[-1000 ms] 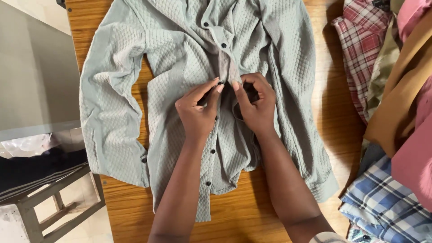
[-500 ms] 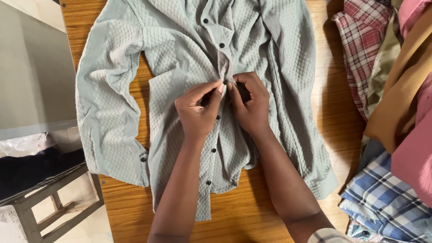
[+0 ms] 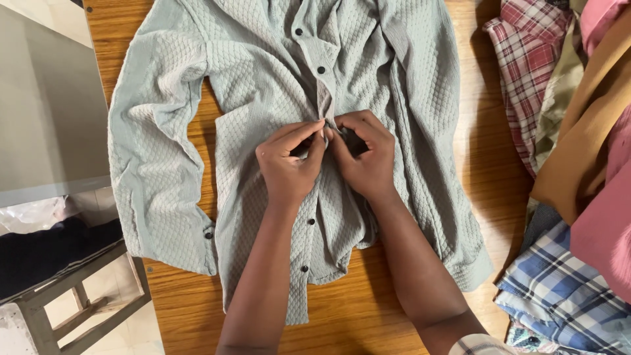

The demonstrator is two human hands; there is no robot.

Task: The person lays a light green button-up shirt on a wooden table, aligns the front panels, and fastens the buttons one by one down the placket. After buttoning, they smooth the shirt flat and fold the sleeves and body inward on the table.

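1. A grey-green quilted shirt [image 3: 263, 85] lies spread front-up on a wooden tabletop [image 3: 490, 138], collar end toward the top of the view, hem toward the person.
2. The shirt's long sleeves run down either side of the body; the sleeve on the viewer's left bends outward and ends in a cuff with one dark button [image 3: 208, 234].
3. Dark buttons run along the front placket: two above the hands [image 3: 321, 70], and others below them toward the hem.
4. The left hand [image 3: 287, 164] rests on the shirt at mid-placket, thumb and forefinger pinched narrowly on the placket edge.
5. The right hand [image 3: 365, 156] sits just beside it, fingertips touching the left hand's, fingers curled closed on the opposite edge of the placket.
6. Both hands therefore grip the fabric at one spot. Whether a button lies between the fingers cannot be told; the fingers hide it.
7. Both forearms enter from the bottom edge and lie over the lower part of the shirt.
8. A heap of other garments occupies the right side of the tabletop: a red plaid shirt [image 3: 526, 72], a tan cloth [image 3: 591, 125], a pink cloth [image 3: 608, 230] and a blue plaid shirt [image 3: 559, 283].
9. A grey surface [image 3: 46, 118] and a wooden stool frame [image 3: 72, 289] stand to the left, off the tabletop.
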